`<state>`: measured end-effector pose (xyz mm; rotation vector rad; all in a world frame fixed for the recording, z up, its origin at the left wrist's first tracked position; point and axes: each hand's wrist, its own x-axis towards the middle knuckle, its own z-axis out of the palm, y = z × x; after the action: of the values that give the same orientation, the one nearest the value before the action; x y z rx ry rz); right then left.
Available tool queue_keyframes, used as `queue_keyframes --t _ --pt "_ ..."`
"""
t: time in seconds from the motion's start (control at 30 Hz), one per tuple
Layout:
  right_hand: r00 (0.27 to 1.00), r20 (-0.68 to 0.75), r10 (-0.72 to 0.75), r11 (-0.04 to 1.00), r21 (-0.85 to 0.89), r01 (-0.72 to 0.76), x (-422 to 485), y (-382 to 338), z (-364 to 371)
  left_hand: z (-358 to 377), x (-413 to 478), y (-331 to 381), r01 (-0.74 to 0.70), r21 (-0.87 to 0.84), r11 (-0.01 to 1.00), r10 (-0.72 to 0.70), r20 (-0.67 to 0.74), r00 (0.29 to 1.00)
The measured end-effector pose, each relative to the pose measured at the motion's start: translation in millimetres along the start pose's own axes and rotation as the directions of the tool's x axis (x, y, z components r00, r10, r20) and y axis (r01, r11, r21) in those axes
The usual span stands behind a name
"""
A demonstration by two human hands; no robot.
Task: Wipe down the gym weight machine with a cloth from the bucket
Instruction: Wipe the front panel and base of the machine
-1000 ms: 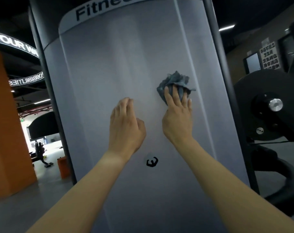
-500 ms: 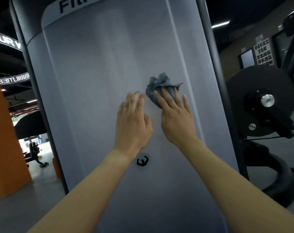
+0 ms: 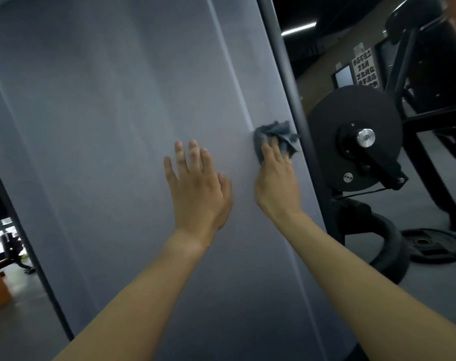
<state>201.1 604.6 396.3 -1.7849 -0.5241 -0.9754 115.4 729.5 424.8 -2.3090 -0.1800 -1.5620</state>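
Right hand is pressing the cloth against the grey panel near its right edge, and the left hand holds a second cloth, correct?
Not quite. In the head view the left hand is empty, spread flat on the grey panel. Only the right hand presses the cloth near the right edge.

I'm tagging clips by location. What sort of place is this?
Most likely a commercial gym. A round black cam wheel sits on a machine frame, a weight plate lies on the floor, and the right hand wipes a tall grey machine shroud with a cloth.

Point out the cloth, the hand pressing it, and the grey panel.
cloth (image 3: 277,134): head view, bunched folds above the fingers.
right hand (image 3: 277,178): head view, back of the hand.
grey panel (image 3: 117,126): head view, bare face.
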Motion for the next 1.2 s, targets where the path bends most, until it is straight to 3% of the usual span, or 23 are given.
queue_keyframes --t 0.07,0.17,0.23,0.37,0.43,0.6,0.87,1.07,1.2 --pt "0.991 0.023 -0.130 0.992 -0.006 0.130 6.4 -5.8 1.1 4.6 0.4 4.4 0.020 0.027 0.999 -0.020 0.009 1.000" --pt "0.980 -0.001 -0.199 0.978 -0.061 0.199 6.9 16.5 0.5 10.4 -0.8 3.4 0.014 0.068 0.998 -0.013 -0.015 1.000" --pt "0.992 -0.037 -0.123 0.991 -0.050 0.121 -2.1 36.0 2.3 13.8 -2.3 1.2 -0.004 0.078 0.997 0.007 -0.043 0.999" --pt "0.973 -0.110 0.205 0.976 0.098 -0.194 -9.8 36.7 6.4 17.5 -1.1 -0.4 -0.017 0.075 0.997 0.025 -0.109 0.994" --pt "0.978 -0.107 0.181 0.979 0.109 -0.170 4.8 27.7 4.9 18.3 -0.7 0.2 -0.013 0.063 0.998 0.020 -0.113 0.993" --pt "0.996 -0.086 -0.034 0.995 0.091 0.042 29.2 28.2 1.7 20.1 -2.7 -3.1 -0.026 0.100 0.995 0.038 -0.113 0.993" --pt "0.947 -0.141 0.288 0.941 0.228 -0.252 -23.7 43.8 20.2 22.9 -1.7 -6.8 -0.048 0.105 0.993 0.064 -0.155 0.986" --pt "0.995 -0.087 0.052 0.989 0.141 -0.039 34.7 19.1 2.4 22.1 -2.8 -10.8 -0.063 0.104 0.993 0.079 -0.156 0.985" --pt "0.992 -0.099 -0.073 0.996 0.050 0.078 21.4 36.9 6.4 21.0 -2.0 -11.7 -0.053 0.088 0.995 0.066 -0.151 0.986"
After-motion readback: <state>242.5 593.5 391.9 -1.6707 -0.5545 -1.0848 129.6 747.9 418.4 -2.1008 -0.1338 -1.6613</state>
